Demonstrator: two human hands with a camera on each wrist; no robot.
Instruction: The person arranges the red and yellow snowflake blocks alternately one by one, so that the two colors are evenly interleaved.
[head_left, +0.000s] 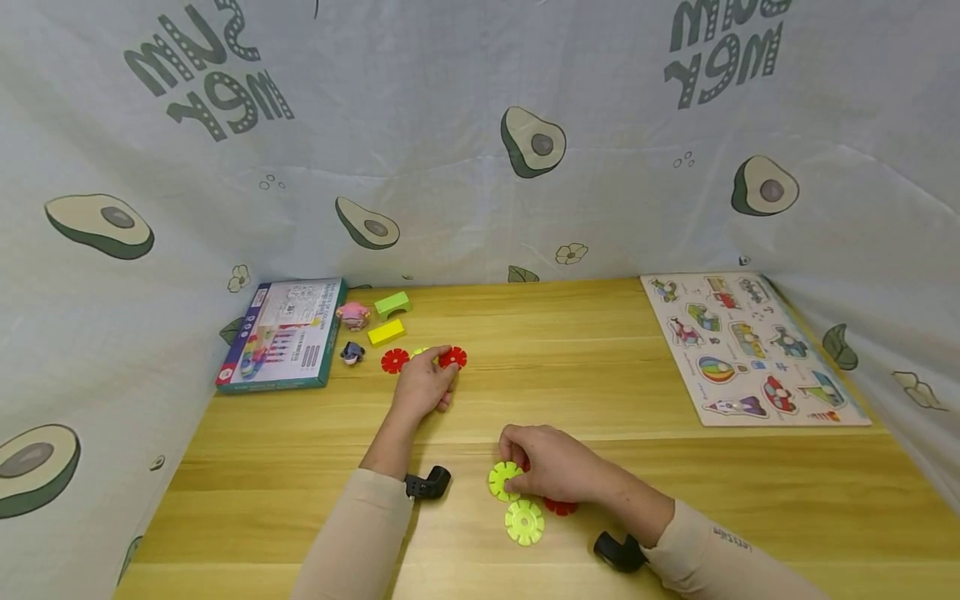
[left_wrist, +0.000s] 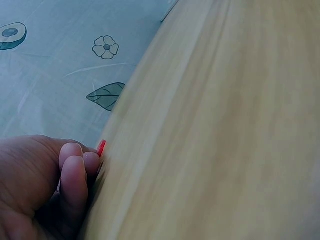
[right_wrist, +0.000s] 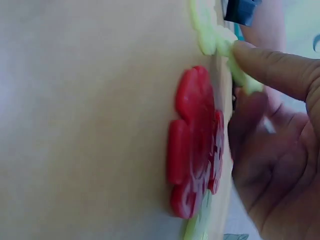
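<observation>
The left hand (head_left: 423,387) and right hand (head_left: 558,462), fingers nearly closed, pinch a red disc (head_left: 457,357) and a yellow disc (head_left: 500,480), probably light, stiff, best held by the rim.

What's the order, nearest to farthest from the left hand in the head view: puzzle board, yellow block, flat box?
1. Yellow block: closest, just beyond the left hand and to its left.
2. Flat box: farther off to the left.
3. Puzzle board: farthest, across on the right.
</observation>
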